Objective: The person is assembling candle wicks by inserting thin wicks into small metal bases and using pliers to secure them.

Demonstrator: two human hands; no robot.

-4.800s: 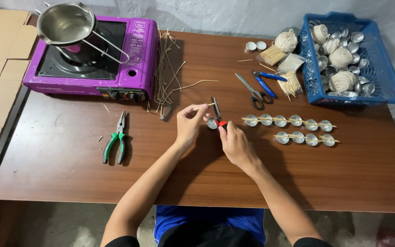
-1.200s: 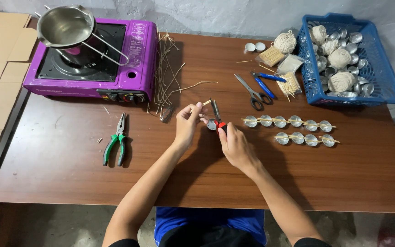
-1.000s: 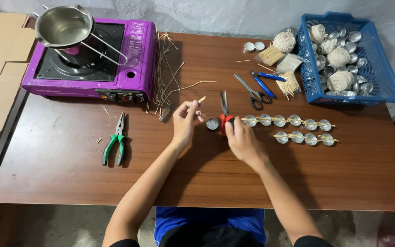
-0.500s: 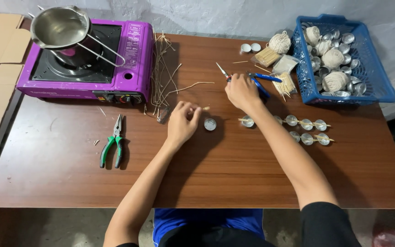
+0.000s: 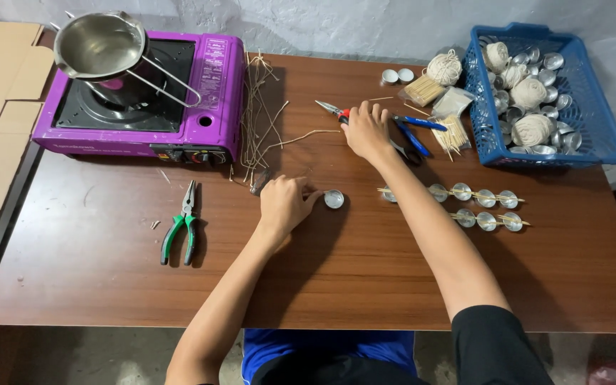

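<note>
My left hand (image 5: 284, 202) rests on the brown table (image 5: 308, 285), its fingertips beside a small round metal cup (image 5: 334, 199). My right hand (image 5: 365, 130) is stretched far forward and lies over the red-handled pliers (image 5: 331, 109), whose metal tip sticks out to the left of the hand. Blue-handled scissors (image 5: 411, 135) lie just right of that hand. Two rows of small metal cups with sticks across them (image 5: 483, 207) sit at the right.
A purple portable stove (image 5: 140, 107) with a steel pot (image 5: 100, 46) stands far left. Loose wick strands (image 5: 258, 114) lie beside it. Green-handled pliers (image 5: 180, 232) lie near left. A blue basket (image 5: 593, 121) holds twine balls and cups; stick bundles (image 5: 422, 89) lie nearby.
My right hand has carried the red-handled pliers from the cup at table centre away to the far side by the scissors. My left hand stays by the single cup.
</note>
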